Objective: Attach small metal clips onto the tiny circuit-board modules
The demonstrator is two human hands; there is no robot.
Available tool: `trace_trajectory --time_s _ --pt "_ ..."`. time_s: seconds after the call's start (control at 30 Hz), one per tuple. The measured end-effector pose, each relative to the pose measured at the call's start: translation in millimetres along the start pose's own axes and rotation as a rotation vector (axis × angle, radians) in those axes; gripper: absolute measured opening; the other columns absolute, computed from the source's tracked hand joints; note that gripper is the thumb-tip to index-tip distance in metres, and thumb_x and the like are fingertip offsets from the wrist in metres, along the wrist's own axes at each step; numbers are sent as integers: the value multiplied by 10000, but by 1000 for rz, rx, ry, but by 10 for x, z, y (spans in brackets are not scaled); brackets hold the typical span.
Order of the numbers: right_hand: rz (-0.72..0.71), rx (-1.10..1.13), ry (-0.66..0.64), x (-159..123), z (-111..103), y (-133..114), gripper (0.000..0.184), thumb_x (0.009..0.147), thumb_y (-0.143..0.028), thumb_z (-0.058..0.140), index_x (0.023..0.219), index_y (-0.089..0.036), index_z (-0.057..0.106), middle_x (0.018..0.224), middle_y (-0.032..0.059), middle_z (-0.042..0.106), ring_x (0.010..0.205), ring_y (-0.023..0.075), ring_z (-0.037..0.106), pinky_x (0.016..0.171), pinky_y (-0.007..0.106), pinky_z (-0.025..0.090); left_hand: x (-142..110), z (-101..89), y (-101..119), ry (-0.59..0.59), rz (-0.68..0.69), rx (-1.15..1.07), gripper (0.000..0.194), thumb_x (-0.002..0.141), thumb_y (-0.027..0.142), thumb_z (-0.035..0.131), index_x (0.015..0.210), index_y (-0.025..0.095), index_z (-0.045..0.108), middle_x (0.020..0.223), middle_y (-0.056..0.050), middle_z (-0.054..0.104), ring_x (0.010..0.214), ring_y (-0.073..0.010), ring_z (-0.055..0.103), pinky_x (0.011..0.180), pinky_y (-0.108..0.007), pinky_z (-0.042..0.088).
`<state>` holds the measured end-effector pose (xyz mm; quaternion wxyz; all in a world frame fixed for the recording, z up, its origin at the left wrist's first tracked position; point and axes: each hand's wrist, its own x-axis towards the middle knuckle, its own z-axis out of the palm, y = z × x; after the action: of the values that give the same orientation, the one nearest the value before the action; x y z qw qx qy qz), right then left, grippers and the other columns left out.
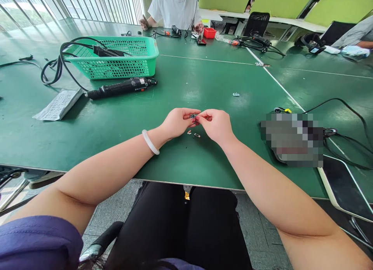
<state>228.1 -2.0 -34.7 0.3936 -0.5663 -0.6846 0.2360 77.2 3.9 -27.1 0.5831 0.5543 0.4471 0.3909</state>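
My left hand (177, 123) and my right hand (216, 124) meet over the green table (175, 161). Between their fingertips is a small dark part with a metallic look (192, 116), too small to name. The left fingers are closed about it, while the right thumb and forefinger pinch at its right side. Whether the right hand grips that same part or another tiny piece is hidden. Just below the hands lie a few tiny loose pieces (197, 135), one of them a small pale frame.
A black electric screwdriver (122, 88) lies before a green basket (122, 67) holding cables. Left of it is a paper-covered block (60, 104). At right are a blurred-out object (291, 139) and a phone (346, 184). A person (176, 9) sits across the table.
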Motion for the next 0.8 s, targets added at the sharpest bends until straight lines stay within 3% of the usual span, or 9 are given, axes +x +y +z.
trace_trajectory --time_s 0.17,0.27,0.33,0.4,0.67,0.8 --pt "26 -68 34 21 -71 6 164 802 -319 624 701 -198 668 702 13 666 599 136 508 634 310 406 6 -26 59 90 -15 1 326 840 -6 550 1148 64 630 713 -58 707 766 -151 698 854 -352 544" --pt "37 -155 -159 23 -78 24 121 791 -279 637 713 -206 694 678 1 636 588 131 493 609 302 386 12 -57 71 168 -36 -5 272 848 -34 503 1058 72 640 717 -48 685 708 -127 683 853 -346 544" --pt "-25 -232 -311 17 -48 33 81 763 -257 673 704 -214 708 727 5 639 638 136 520 623 299 389 18 -75 60 202 -53 -18 242 856 -36 488 999 74 649 740 -45 672 705 -111 672 870 -338 540" --pt "-102 -294 -381 9 -4 36 69 757 -259 694 706 -216 714 792 13 643 702 143 540 648 299 394 30 -93 34 213 -69 -43 231 859 -30 488 975 76 657 792 -53 672 743 -104 668 898 -322 532" --pt "-166 -341 -368 10 46 52 157 820 -216 618 683 -205 695 803 26 635 709 152 545 658 312 402 131 -136 -87 205 -136 -155 321 792 -66 490 971 97 701 929 -80 679 907 -130 660 966 -307 512" --pt "-233 -221 -203 27 -9 59 170 833 -159 565 741 -204 701 852 36 650 737 155 564 683 307 428 104 -115 -84 111 -157 -132 276 764 -37 569 953 95 721 887 -68 700 829 -116 661 982 -330 500"
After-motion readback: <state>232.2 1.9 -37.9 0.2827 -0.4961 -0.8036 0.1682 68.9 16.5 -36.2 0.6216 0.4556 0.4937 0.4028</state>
